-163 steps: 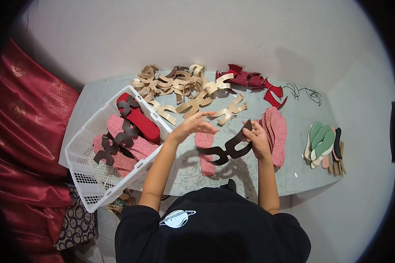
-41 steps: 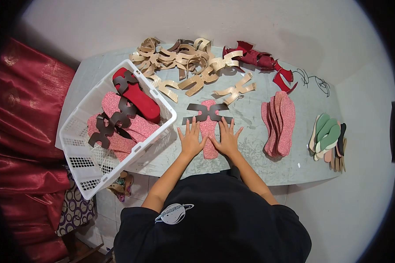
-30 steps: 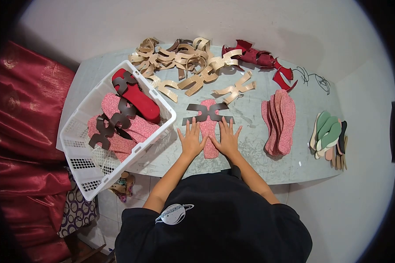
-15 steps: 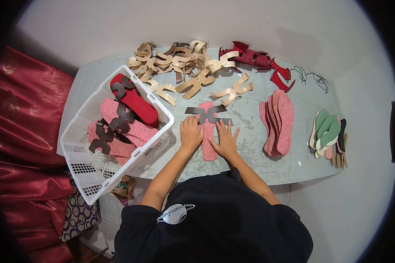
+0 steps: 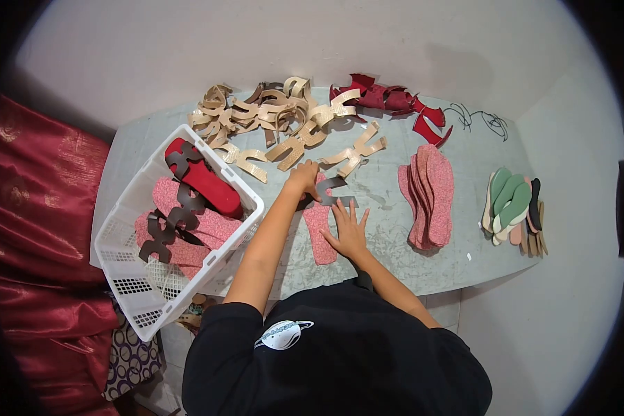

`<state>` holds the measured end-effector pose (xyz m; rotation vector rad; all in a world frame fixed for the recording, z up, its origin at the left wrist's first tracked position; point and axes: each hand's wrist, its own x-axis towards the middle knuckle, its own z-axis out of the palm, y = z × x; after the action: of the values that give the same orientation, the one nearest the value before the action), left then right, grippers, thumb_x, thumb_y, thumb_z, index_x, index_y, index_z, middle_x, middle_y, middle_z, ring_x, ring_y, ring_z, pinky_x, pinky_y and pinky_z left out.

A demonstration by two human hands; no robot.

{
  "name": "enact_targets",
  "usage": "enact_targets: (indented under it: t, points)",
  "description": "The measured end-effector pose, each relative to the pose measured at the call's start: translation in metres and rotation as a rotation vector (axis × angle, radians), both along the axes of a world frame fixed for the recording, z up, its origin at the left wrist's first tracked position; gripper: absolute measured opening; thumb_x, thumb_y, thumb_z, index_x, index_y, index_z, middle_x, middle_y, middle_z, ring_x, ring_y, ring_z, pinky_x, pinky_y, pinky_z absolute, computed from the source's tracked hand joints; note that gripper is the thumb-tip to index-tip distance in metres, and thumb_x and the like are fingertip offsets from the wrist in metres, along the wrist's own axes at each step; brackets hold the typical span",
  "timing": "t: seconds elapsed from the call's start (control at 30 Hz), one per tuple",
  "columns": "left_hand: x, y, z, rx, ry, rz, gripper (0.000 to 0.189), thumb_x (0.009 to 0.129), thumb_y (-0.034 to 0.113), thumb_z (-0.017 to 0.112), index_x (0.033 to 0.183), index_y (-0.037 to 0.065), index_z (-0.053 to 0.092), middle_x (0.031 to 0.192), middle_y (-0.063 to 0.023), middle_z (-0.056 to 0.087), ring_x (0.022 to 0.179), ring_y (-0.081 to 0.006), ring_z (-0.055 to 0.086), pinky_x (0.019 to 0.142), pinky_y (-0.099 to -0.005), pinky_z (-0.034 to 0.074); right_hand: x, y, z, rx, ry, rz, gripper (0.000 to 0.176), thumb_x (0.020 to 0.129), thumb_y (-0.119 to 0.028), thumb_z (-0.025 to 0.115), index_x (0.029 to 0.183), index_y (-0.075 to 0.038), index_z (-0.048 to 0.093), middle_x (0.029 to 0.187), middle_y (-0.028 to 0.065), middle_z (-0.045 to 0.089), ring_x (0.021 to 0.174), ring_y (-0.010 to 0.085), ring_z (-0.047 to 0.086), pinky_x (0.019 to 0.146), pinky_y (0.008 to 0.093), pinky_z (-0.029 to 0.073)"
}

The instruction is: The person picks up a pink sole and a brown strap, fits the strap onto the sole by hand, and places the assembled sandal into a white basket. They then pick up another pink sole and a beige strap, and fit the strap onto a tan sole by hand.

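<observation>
A pink speckled insole (image 5: 320,239) lies lengthwise on the table in front of me. Across its upper part sits a dark brown X-shaped sandal upper (image 5: 334,195). My left hand (image 5: 304,182) is bent over the upper's left half near the insole's toe end, fingers curled and thumb against the upper; it hides that half. My right hand (image 5: 348,233) rests flat with fingers spread, its thumb at the insole's right edge and its fingertips by the upper's lower right strap.
A white plastic basket (image 5: 246,227) at left holds pink insoles, dark uppers and a red sole (image 5: 211,184). Beige uppers (image 5: 298,145) and red uppers (image 5: 388,98) lie at the back. Stacked pink insoles (image 5: 433,197) and green soles (image 5: 512,197) lie to the right.
My left hand has moved forward from beside the insole onto the upper's left half. The insole now leans slightly, its toe end shifted left. My right hand stays spread beside it.
</observation>
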<state>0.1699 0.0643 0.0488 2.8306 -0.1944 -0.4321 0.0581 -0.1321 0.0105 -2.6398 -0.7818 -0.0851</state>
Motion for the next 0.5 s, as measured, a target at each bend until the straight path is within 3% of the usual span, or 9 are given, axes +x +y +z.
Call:
enact_targets:
  t: [0.1, 0.17, 0.37, 0.47, 0.5]
  points:
    - [0.008, 0.002, -0.006, -0.012, -0.019, -0.024, 0.089, 0.033, 0.036, 0.089, 0.105, 0.003, 0.049, 0.108, -0.0162, 0.051, 0.102, -0.0355, 0.050, 0.083, -0.0427, 0.043, 0.000, -0.001, 0.000, 0.004, 0.008, 0.004, 0.075, 0.079, -0.054, 0.051, 0.133, -0.003, 0.035, 0.144, 0.0117, 0.026, 0.133, 0.0389, 0.016, 0.097, 0.0684, -0.003]
    - [0.012, 0.003, -0.006, 0.002, 0.066, -0.004, 0.098, 0.032, 0.035, 0.090, 0.113, 0.004, 0.046, 0.116, -0.0166, 0.048, 0.111, -0.0355, 0.047, 0.090, -0.0487, 0.041, 0.001, 0.000, -0.001, 0.004, 0.009, 0.006, 0.076, 0.079, -0.054, 0.050, 0.133, -0.003, 0.035, 0.144, 0.0116, 0.026, 0.133, 0.0386, 0.015, 0.097, 0.0684, -0.003]
    - [0.004, 0.001, 0.018, -0.009, 0.028, -0.059, 0.093, 0.032, 0.033, 0.090, 0.109, 0.000, 0.049, 0.115, -0.0201, 0.048, 0.103, -0.0380, 0.053, 0.088, -0.0446, 0.043, -0.004, -0.001, 0.006, 0.025, -0.020, -0.005, 0.075, 0.079, -0.055, 0.051, 0.133, -0.005, 0.035, 0.144, 0.0135, 0.022, 0.132, 0.0414, 0.014, 0.097, 0.0684, -0.001]
    - [-0.002, -0.001, 0.028, -0.013, -0.034, -0.066, 0.090, 0.033, 0.035, 0.089, 0.107, 0.001, 0.051, 0.111, -0.0196, 0.053, 0.099, -0.0359, 0.056, 0.085, -0.0442, 0.043, -0.009, -0.001, 0.022, 0.076, 0.044, -0.071, 0.075, 0.078, -0.051, 0.056, 0.133, -0.005, 0.034, 0.145, 0.0182, 0.016, 0.132, 0.0438, 0.011, 0.096, 0.0693, 0.000]
    - [-0.005, -0.003, 0.035, -0.014, -0.035, -0.067, 0.090, 0.033, 0.035, 0.089, 0.107, 0.001, 0.051, 0.111, -0.0196, 0.053, 0.099, -0.0359, 0.056, 0.085, -0.0442, 0.043, -0.010, -0.001, 0.024, 0.152, 0.073, -0.090, 0.074, 0.076, -0.045, 0.062, 0.133, -0.006, 0.034, 0.144, 0.0204, 0.015, 0.133, 0.0432, 0.010, 0.098, 0.0663, 0.004]
